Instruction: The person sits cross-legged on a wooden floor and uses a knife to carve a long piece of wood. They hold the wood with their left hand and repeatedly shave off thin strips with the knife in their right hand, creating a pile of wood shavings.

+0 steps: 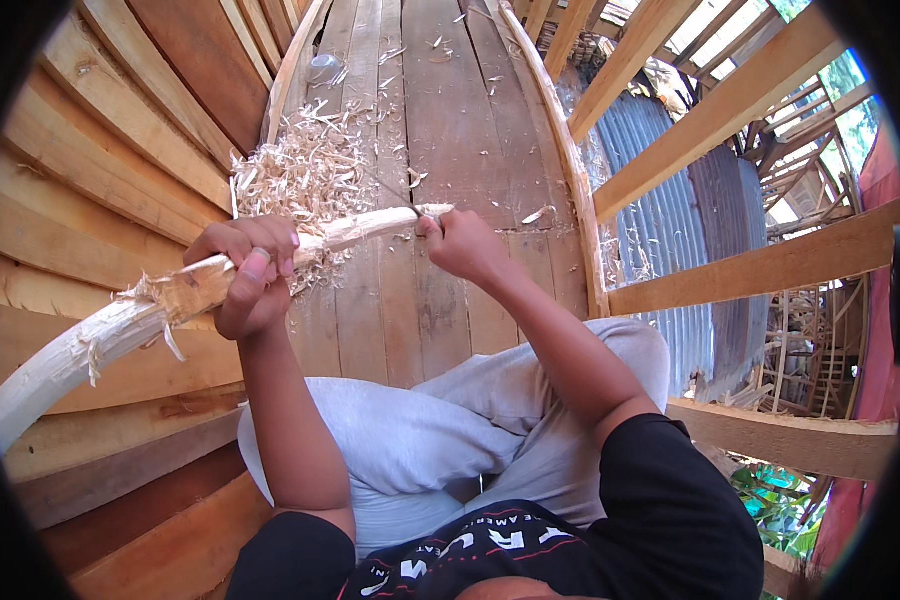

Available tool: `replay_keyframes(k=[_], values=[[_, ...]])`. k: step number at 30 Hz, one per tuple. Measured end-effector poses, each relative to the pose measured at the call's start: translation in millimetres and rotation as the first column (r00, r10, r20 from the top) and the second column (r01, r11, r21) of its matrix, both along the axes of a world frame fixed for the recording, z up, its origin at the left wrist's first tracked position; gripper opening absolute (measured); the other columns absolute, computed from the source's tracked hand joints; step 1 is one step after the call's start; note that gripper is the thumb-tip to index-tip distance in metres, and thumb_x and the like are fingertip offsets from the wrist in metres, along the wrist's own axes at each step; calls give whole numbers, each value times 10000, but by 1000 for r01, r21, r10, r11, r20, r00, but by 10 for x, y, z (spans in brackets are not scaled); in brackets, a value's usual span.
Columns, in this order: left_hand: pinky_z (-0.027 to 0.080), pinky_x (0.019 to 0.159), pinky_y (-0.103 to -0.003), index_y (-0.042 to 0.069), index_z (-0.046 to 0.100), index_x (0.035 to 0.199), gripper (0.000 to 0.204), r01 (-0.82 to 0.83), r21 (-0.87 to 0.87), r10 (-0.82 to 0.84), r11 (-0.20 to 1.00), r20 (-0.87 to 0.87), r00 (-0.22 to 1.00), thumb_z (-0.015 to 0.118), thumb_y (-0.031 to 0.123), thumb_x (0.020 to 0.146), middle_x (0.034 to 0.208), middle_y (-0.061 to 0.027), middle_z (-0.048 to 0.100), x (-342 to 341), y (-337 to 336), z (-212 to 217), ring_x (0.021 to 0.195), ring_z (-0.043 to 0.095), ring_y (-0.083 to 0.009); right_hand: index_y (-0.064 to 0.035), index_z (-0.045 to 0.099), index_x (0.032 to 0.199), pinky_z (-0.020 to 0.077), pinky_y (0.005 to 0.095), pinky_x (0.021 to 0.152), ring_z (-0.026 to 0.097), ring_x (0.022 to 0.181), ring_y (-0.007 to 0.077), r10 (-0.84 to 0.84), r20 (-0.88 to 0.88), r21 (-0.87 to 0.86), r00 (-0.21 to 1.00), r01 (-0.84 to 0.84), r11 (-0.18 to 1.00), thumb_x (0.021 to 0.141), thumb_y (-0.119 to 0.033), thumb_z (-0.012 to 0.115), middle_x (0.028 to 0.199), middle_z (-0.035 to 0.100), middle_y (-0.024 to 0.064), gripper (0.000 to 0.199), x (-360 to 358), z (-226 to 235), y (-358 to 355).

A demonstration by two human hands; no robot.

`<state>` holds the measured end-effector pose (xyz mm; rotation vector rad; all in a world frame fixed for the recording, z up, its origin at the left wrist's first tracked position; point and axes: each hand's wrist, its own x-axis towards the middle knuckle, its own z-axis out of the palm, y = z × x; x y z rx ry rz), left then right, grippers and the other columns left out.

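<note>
A long, pale wooden pole (pixel 355 228) lies slantwise before me, from the lower left up to the middle, its bark shaved off and frayed curls along its surface. My left hand (pixel 245 270) is wrapped round it near the wall side, thumb on top. My right hand (pixel 462 243) is closed at the pole's far right end. From that fist a thin dark knife blade (pixel 395 193) points up and left across the pole's tip; the handle is hidden in the fingers. Behind the pole sits a heap of wood shavings (pixel 305 170).
Plank walling (pixel 100 200) rises close on the left. An open rail of wooden beams (pixel 740 275) runs along the right, with corrugated metal sheets (pixel 660 200) beyond and below. A small clear cup (pixel 324 68) stands on the plank floor (pixel 460 110) at the far end. My legs are folded beneath my arms.
</note>
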<state>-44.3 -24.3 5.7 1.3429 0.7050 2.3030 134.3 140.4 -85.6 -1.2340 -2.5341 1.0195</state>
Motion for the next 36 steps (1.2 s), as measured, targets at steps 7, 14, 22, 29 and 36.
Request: replay_keyframes(k=[7, 14, 22, 29, 36], values=[[415, 636, -342, 73, 418, 707, 121, -35, -19, 36, 999, 26, 999, 528, 21, 709, 566, -67, 466, 16, 0, 0, 514, 456, -167, 55, 660, 797, 482, 500, 696, 624, 753, 433, -24, 36, -48, 999, 25, 999, 924, -323, 481, 745, 629, 268, 437, 15, -62, 67], [408, 623, -341, 64, 415, 706, 119, -25, -4, 26, 1000, 27, 999, 524, 16, 700, 580, -77, 473, -3, 5, -12, 532, 453, -169, 34, 655, 745, 471, 508, 623, 606, 659, 441, -1, -11, 54, 1000, 2, 999, 929, -339, 496, 658, 599, 267, 445, 5, -57, -11], [405, 599, -339, 72, 411, 703, 130, 3, 1, -3, 1000, -4, 1000, 533, 27, 703, 568, -73, 473, 6, -29, -34, 510, 452, -165, 29, 675, 793, 475, 501, 640, 622, 699, 428, 75, -17, 35, 997, -74, 997, 926, -347, 500, 710, 619, 264, 436, 19, 59, -66], [410, 619, -342, 72, 418, 702, 129, -36, -18, 36, 999, 17, 999, 542, 36, 710, 568, -76, 481, -9, -15, 16, 514, 454, -171, 10, 680, 850, 489, 501, 746, 635, 821, 416, 28, 114, 6, 993, -29, 1000, 924, -376, 476, 796, 645, 260, 443, -51, 166, -69], [405, 603, -340, 71, 418, 702, 120, -10, -1, 9, 1000, -17, 1000, 529, 27, 714, 566, -70, 478, -13, -15, 3, 508, 449, -166, 4, 669, 788, 484, 514, 705, 630, 766, 424, 57, -16, 40, 998, -56, 998, 922, -374, 477, 777, 644, 248, 445, -37, 171, -123]])
